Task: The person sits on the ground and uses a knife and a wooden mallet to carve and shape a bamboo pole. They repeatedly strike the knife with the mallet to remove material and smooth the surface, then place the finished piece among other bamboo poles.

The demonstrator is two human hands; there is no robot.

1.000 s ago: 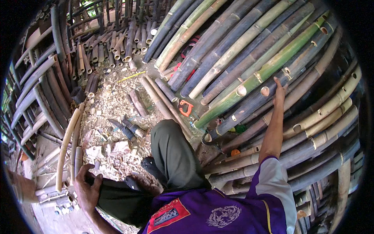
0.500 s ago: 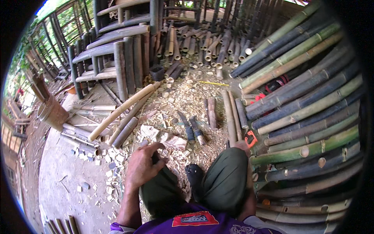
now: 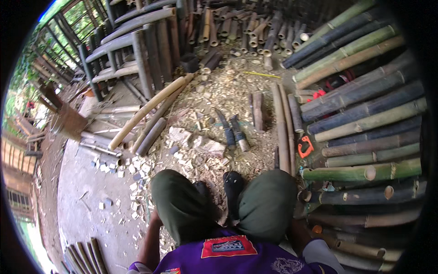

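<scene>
I sit low with both knees in green trousers [image 3: 267,201] in front of me, above black shoes [image 3: 232,182]. My left forearm runs up beside my left thigh; only the edge of my left hand [image 3: 154,219] shows behind it, and its fingers are hidden. My right forearm [image 3: 299,235] goes down behind my right knee, which hides the hand. Two dark-handled knives [image 3: 232,132] lie on the wood chips ahead of my feet. An orange-handled saw [image 3: 305,147] lies by the stacked bamboo poles [image 3: 365,123] on my right.
A long pale bamboo pole [image 3: 146,109] lies slanted at left over a chip-strewn floor [image 3: 214,91]. Short bamboo pieces [image 3: 246,32] are piled at the back. Dark bamboo frames [image 3: 137,50] stand at back left. Thin strips [image 3: 84,255] lie on the concrete at lower left.
My right arm has come back from the bamboo stack. My left hand has left my left knee and dropped beside the thigh. The view has swung toward the chip-covered floor.
</scene>
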